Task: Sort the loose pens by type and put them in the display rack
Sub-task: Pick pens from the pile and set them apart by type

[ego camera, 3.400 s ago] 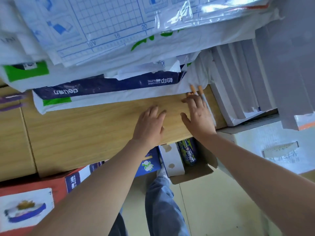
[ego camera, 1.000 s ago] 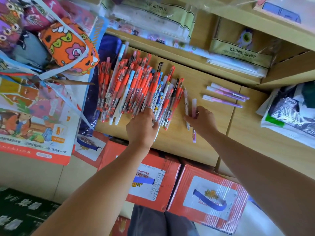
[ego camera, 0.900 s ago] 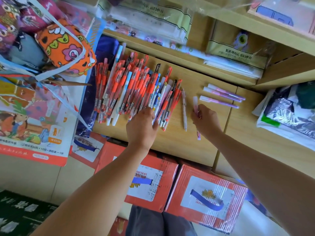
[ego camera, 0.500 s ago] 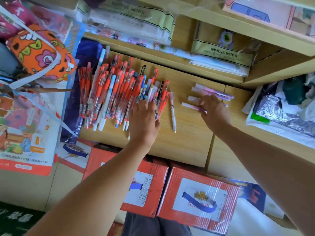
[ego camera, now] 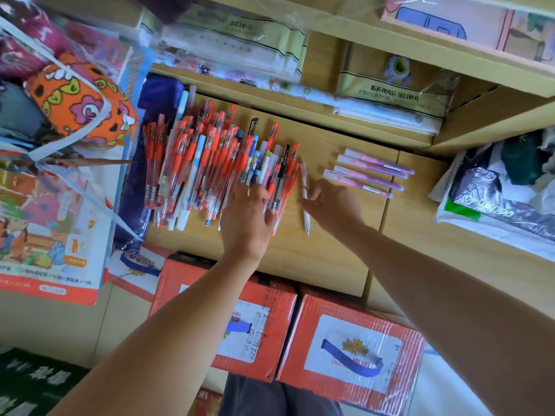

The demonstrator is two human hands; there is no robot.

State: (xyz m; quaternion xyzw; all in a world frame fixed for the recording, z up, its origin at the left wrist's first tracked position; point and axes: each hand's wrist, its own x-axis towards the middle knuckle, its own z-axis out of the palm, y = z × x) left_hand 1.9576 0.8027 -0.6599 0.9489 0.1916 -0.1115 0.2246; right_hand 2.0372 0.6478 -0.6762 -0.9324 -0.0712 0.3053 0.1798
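Loose pens lay heaped side by side on wooden shelf top, mostly clear barrels with red grips and caps; too many and too overlapped to count. A few blue-and-white printed ones and one black-capped mixed in toward heap's right edge. Single white pen lay apart, just right of heap. Four purple-pink pens set in a neat slanted row further right, well clear of heap. Display rack not identifiable in view.

Judged light, stiff, smooth-barrelled, prone to rolling and sliding; rubber grip section likely the surest pinch point, mid-barrel for lifting several together.

Left hand spread flat, fingers open, resting on heap's near right corner, nothing gripped. Right hand open, fingers reaching toward white pen, fingertips at or touching it; no closed grip seen.

Two red cartons below shelf. Orange patterned bag at left.
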